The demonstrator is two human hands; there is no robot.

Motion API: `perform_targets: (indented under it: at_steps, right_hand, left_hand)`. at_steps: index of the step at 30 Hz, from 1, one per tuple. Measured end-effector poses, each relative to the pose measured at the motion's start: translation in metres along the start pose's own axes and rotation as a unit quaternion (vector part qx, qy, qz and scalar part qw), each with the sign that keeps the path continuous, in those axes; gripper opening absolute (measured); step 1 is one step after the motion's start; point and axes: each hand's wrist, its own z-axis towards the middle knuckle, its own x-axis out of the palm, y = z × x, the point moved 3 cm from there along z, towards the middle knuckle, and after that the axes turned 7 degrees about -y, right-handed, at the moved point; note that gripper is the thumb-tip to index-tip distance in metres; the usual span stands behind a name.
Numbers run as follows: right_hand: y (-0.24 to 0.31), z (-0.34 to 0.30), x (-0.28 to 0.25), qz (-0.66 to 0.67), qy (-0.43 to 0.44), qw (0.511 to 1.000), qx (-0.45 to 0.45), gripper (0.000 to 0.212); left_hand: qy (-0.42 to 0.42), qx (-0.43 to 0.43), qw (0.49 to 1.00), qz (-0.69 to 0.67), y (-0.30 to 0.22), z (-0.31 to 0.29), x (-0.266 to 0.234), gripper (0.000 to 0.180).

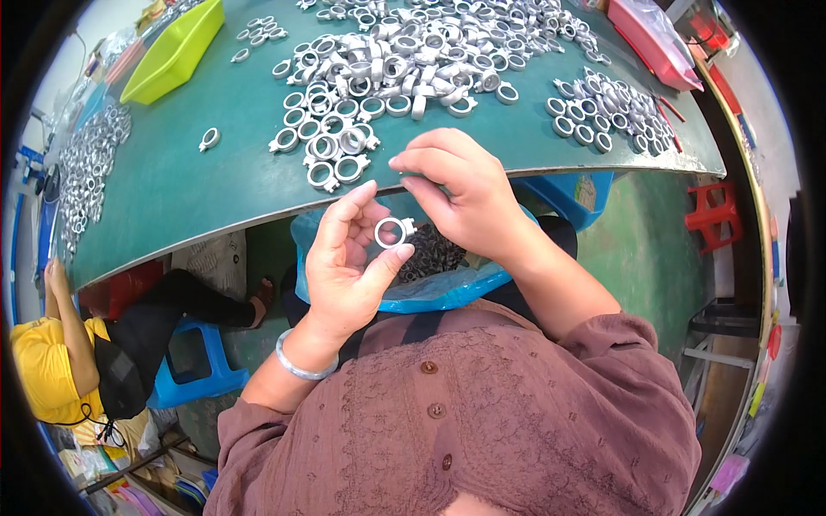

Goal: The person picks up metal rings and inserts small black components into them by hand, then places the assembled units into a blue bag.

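My left hand [340,262] holds a silver metal ring with a small notched lug [409,228] between thumb and fingers, above a blue plastic-lined basin [413,303] on my lap. In the basin lie many small dark parts [437,254]. My right hand [465,185] is just right of the ring and slightly higher, apart from it. Its thumb and forefinger come close together around a tiny thing too small to name. Beyond my hands, a cluster of similar rings [323,148] sits near the edge of the green table [232,172].
A big heap of rings [413,60] covers the table's far middle. Another group [602,112] lies right, beside a pink tray [654,43]. At the left are a yellow-green tray [176,52], more rings [93,163] and a person in yellow [56,370]. A red stool [712,215] stands right.
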Motion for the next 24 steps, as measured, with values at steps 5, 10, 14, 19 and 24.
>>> perform_targets:
  at_steps: [5, 10, 14, 19, 24]
  right_hand:
    - [-0.008, 0.013, 0.016, -0.07, 0.023, 0.996, -0.056, 0.015]
    - [-0.005, 0.018, 0.028, -0.061, 0.089, 0.992, -0.066, 0.016]
    - [-0.006, 0.019, 0.031, -0.066, 0.131, 0.987, -0.064, 0.014]
    - [0.003, 0.01, 0.021, -0.042, 0.126, 0.985, -0.112, 0.014]
    - [0.016, 0.002, 0.01, -0.043, 0.104, 0.985, -0.131, 0.006]
  left_hand:
    - [0.002, -0.016, 1.0, -0.019, 0.003, -0.001, -0.004, 0.061]
    - [-0.022, -0.02, 0.999, -0.02, 0.007, -0.002, -0.006, 0.057]
    - [-0.016, -0.035, 0.997, 0.071, 0.008, -0.002, -0.017, 0.041]
    - [-0.12, -0.226, 0.942, -0.215, 0.006, -0.001, -0.015, 0.018]
    - [-0.123, -0.205, 0.961, -0.137, 0.008, 0.002, -0.012, 0.015]
